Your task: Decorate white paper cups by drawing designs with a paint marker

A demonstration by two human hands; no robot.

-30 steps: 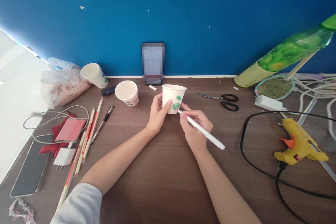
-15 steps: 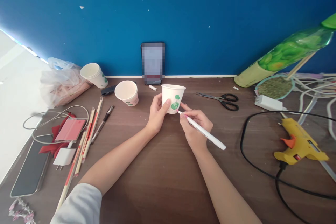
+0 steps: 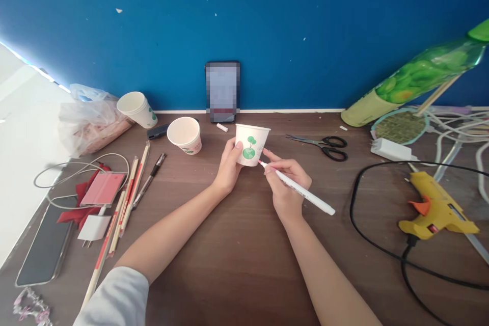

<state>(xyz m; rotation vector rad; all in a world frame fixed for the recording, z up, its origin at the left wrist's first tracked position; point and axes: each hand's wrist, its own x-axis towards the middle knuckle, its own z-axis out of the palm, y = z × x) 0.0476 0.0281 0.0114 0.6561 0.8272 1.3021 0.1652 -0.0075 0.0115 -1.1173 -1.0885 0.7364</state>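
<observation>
White paper cup (image 3: pixel 253 145) is nearer you than the propped phone (image 3: pixel 223 91), slightly right. Likely light, thin-walled, easy to dent; best held softly near the base. Your left hand (image 3: pixel 228 167) holds its side; your right hand (image 3: pixel 288 188) pinches a marker (image 3: pixel 305 192), tip at cup's lower wall. Scissors (image 3: pixel 320 142): right of propped phone.

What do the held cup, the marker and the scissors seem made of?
Held cup: probably matte paper, given the lipped rim and printed green design.
Marker: likely smooth plastic, from its even white barrel.
Scissors: blades look like grey metal; handles, evenly black, are probably plastic.
</observation>
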